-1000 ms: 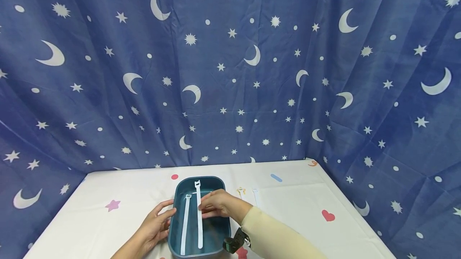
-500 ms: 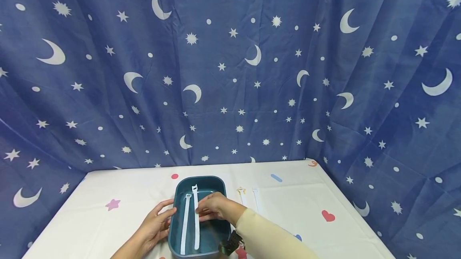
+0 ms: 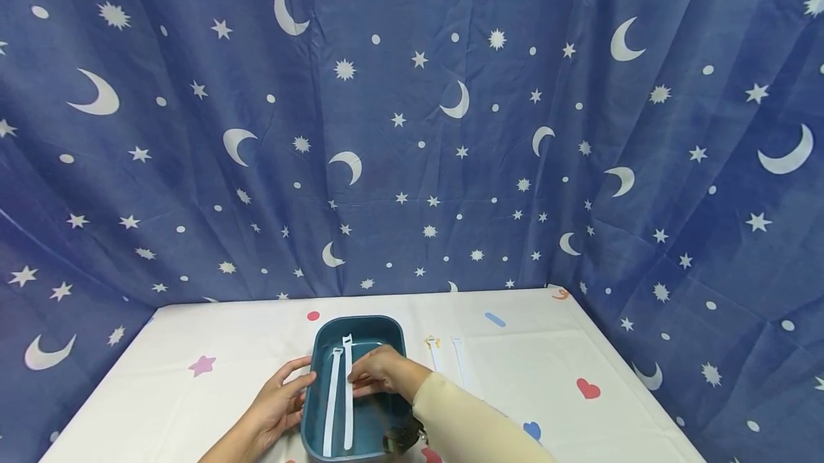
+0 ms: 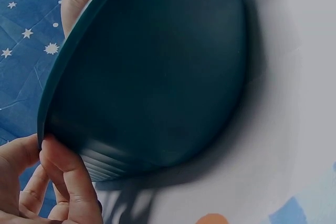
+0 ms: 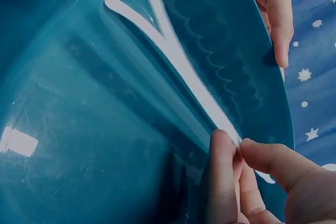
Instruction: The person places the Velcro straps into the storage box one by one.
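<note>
A deep teal container (image 3: pixel 380 427) stands on the table. My left hand (image 3: pixel 278 403) holds its left side, with fingertips at the rim, also seen in the left wrist view. Inside lie two white slotted-head straps that look like cable ties. The left strap (image 3: pixel 331 406) rests lengthwise near the left wall. My right hand (image 3: pixel 380 371) reaches into the container and pinches the other strap (image 3: pixel 348 416) between thumb (image 5: pixel 268 156) and fingers. This held strap runs nearly parallel to the first, just right of it. In the right wrist view the two straps partly overlap.
Two more white straps, one near (image 3: pixel 434 354) and one farther right (image 3: pixel 458 359), lie on the table right of the container, partly hidden by the right arm. A printed white cloth (image 3: pixel 515 356) covers the table. A blue star-and-moon curtain (image 3: pixel 399 162) hangs behind.
My right hand has shifted the pinched strap left and slightly nearer, close beside the other strap. The left hand keeps its place on the container.
</note>
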The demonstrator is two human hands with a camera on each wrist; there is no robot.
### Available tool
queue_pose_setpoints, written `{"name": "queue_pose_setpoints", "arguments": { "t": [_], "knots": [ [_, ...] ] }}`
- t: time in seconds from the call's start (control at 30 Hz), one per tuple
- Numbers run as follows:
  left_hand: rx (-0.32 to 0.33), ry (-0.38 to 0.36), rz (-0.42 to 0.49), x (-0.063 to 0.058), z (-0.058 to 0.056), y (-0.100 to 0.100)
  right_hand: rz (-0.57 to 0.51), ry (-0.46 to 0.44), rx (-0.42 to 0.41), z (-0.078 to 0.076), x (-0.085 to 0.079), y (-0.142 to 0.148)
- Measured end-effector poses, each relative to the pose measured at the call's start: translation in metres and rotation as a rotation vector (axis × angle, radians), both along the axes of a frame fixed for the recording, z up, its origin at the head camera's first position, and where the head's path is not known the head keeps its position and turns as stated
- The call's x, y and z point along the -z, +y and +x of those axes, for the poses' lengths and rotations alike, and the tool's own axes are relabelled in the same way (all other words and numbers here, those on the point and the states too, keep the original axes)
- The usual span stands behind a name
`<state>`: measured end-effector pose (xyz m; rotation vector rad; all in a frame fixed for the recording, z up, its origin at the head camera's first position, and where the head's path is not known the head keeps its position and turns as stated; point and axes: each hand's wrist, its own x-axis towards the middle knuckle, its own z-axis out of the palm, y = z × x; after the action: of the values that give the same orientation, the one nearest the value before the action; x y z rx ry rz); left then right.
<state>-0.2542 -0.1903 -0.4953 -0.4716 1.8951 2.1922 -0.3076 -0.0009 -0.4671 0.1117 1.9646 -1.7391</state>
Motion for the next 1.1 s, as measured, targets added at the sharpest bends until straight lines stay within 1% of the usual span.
{"name": "queue_pose_setpoints", "arguments": {
  "t": [0.1, 0.2, 0.4, 0.67, 0.93, 1.07, 1.1],
  "knots": [
    [0.022, 0.011, 0.013, -0.0010, -0.0008, -0.0012, 0.020, 0.005, -0.003, 0.0000, -0.0006, -0.0015],
    [0.037, 0.009, 0.024, 0.0007, 0.0008, -0.0020, 0.040, 0.002, 0.001, 0.0012, 0.0015, -0.0022],
    [0.045, 0.010, 0.029, 0.0004, 0.0004, -0.0023, 0.072, 0.014, 0.027, -0.0002, 0.0043, -0.0018],
    [0.022, 0.000, 0.017, -0.0015, -0.0010, -0.0007, 0.115, 0.030, 0.038, -0.0001, 0.0052, -0.0036],
    [0.007, 0.001, 0.018, -0.0027, -0.0006, 0.0005, 0.256, 0.080, 0.032, 0.0018, -0.0006, -0.0074],
    [0.001, 0.004, 0.018, -0.0016, -0.0005, 0.0007, 0.293, 0.084, 0.023, 0.0031, -0.0036, -0.0082],
    [0.000, 0.004, 0.018, -0.0014, -0.0003, 0.0007, 0.292, 0.080, 0.023, 0.0012, -0.0013, -0.0085]
  ]
}}
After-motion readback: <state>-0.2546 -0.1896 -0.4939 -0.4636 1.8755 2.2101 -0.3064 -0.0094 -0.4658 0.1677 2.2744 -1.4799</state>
